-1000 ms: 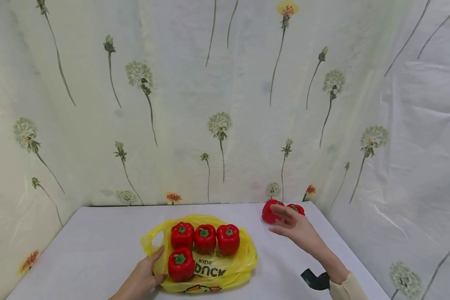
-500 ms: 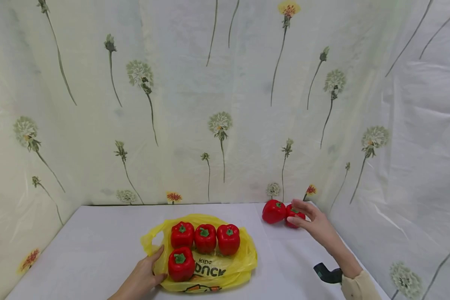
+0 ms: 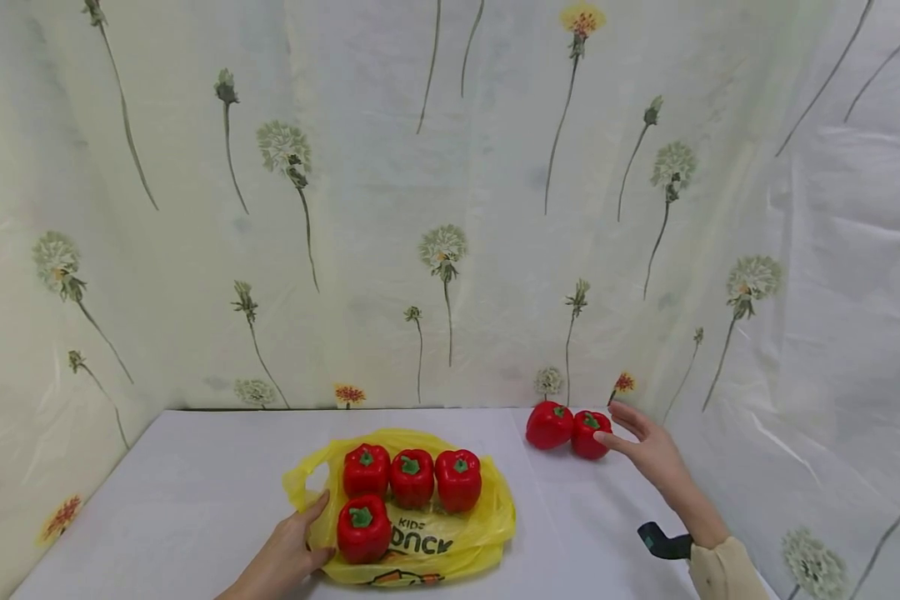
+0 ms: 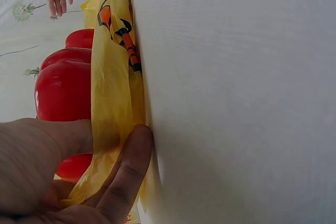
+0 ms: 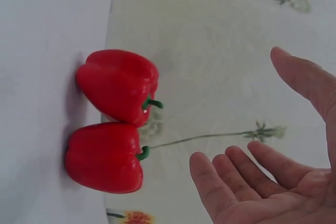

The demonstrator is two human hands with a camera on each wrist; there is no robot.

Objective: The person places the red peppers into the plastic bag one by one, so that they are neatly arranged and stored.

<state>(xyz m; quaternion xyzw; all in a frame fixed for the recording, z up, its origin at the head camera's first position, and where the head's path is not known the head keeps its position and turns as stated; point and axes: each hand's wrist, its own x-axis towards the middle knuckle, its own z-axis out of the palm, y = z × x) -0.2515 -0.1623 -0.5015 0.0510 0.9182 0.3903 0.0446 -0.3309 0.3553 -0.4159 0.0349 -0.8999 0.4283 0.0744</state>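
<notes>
My left hand (image 3: 288, 543) grips the left edge of a yellow plastic bag (image 3: 487, 537) lying flat on the table. In the left wrist view, the bag's edge (image 4: 113, 98) is pinched between thumb and fingers. Several red bell peppers with green stems rest on the bag: three in a row, including the right one (image 3: 458, 481), and another pepper (image 3: 363, 529) below the left one. At the back right, two more peppers, a tilted one (image 3: 549, 425) and an upright one (image 3: 591, 437), sit side by side. My right hand (image 3: 654, 452) hovers beside them, fingers spread and holding nothing.
The white table (image 3: 225, 467) backs onto a curtain (image 3: 360, 208) printed with dandelions, which also closes in the right side. A black strap-like piece (image 3: 663, 542) projects from the right wrist.
My right hand has moved right, from in front of the two back peppers to their right side, uncovering both. The left hand and the bag have stayed put.
</notes>
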